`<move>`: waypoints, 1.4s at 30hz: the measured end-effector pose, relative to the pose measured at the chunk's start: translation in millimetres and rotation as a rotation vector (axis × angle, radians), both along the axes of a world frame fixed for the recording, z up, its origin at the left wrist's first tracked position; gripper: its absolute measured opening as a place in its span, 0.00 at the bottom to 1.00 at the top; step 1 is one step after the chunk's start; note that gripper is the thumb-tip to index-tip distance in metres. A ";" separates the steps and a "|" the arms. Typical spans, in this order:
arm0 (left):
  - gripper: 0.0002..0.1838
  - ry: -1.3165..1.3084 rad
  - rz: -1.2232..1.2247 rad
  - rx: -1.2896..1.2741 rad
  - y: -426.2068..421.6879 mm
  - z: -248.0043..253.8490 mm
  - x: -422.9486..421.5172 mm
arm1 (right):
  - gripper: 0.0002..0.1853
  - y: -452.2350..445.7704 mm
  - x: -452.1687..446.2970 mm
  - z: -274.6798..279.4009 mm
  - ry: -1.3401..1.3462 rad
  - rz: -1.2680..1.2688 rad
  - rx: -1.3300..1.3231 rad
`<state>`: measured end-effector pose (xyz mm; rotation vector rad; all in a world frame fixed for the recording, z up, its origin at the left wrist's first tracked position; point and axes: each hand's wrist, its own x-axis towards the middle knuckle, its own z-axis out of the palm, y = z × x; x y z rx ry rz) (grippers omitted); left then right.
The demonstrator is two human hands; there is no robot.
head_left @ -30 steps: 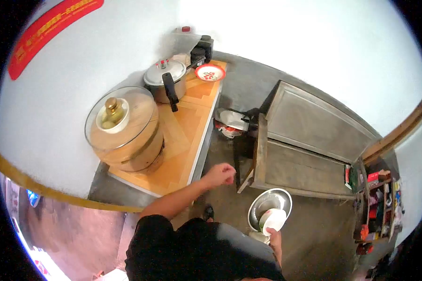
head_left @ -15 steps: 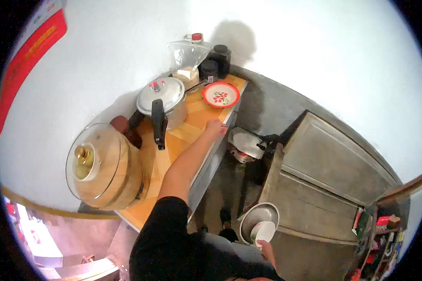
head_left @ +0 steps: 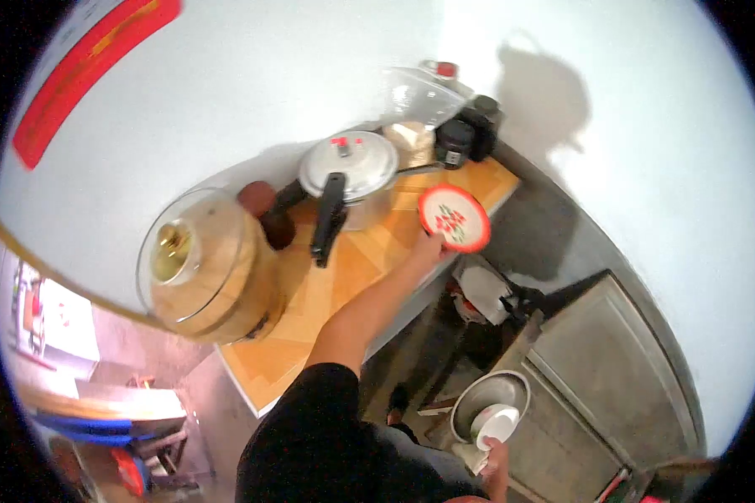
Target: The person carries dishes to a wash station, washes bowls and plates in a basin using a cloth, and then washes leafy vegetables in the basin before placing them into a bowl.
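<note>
My left hand grips the near edge of a white plate with a red rim and red flowers. The plate is tilted above the right end of the wooden counter. Lower down, my right hand holds a small white bowl by its side. The bowl is over or partly inside a metal basin; the exact contact cannot be made out. Something pale and crumpled, perhaps a cloth, shows beside my right hand.
A pressure cooker with black handles stands on the counter, left of the plate. Further left is a large glass-lidded pot. Black jars and a clear bag stand behind. A grey slab lies to the right.
My left hand has reached the red-rimmed plate and lifted it into a tilt. The view has shifted, and my right hand still holds the white bowl by the basin.
</note>
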<state>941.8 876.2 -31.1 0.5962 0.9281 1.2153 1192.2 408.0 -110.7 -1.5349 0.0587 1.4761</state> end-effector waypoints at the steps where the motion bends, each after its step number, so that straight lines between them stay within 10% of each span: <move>1: 0.20 0.072 -0.001 -0.033 -33.0 5.0 -14.9 | 0.25 9.9 -2.5 5.0 0.036 0.021 0.092; 3: 0.22 0.239 -0.096 -0.069 -109.1 37.4 -53.0 | 0.28 31.1 -28.0 47.4 0.039 0.052 0.210; 7: 0.26 0.262 -0.084 0.123 -243.1 -58.0 -122.3 | 0.30 52.6 -84.7 116.6 -0.141 0.220 0.217; 16: 0.20 0.773 0.050 -0.409 -552.3 -59.4 -396.4 | 0.32 7.9 -263.1 42.4 -0.198 0.876 0.222; 22: 0.17 0.339 0.683 -0.451 -710.1 -35.6 -514.1 | 0.31 -43.8 -488.3 61.4 0.132 1.301 0.283; 28: 0.18 0.195 1.006 -0.412 -766.4 -25.8 -581.4 | 0.28 -56.6 -615.5 37.5 -0.147 1.670 0.320; 38: 0.15 0.031 1.376 -0.228 -706.3 -42.1 -796.5 | 0.30 5.5 -839.6 39.3 0.082 1.573 0.255; 42: 0.19 0.184 1.374 -0.207 -715.5 -53.3 -755.9 | 0.27 -3.7 -792.4 4.2 0.178 1.525 0.424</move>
